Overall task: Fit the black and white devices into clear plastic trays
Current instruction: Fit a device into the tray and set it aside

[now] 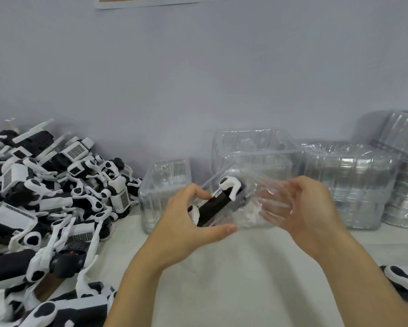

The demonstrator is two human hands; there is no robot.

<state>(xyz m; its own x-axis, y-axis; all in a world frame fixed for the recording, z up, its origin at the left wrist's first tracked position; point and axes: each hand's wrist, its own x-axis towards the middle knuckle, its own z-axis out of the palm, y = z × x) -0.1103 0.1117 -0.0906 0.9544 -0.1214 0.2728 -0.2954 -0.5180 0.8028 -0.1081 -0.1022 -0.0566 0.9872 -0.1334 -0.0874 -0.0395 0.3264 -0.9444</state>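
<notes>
A black and white device (218, 201) lies tilted in a clear plastic tray (250, 210) held above the table at centre. My left hand (186, 223) grips the device's near end, thumb below and fingers curled over the top. On the tray's right side my right hand (302, 208) holds the clear plastic with curled fingers. The device's white head points up and away, inside the tray. A large heap of black and white devices (45, 197) fills the left side of the table.
Stacks of clear trays (349, 182) stand along the wall at right, with more clear trays (165, 185) behind my hands. One device (403, 279) lies at the right edge. A white cloth (233, 274) covers the table. The wall is close behind.
</notes>
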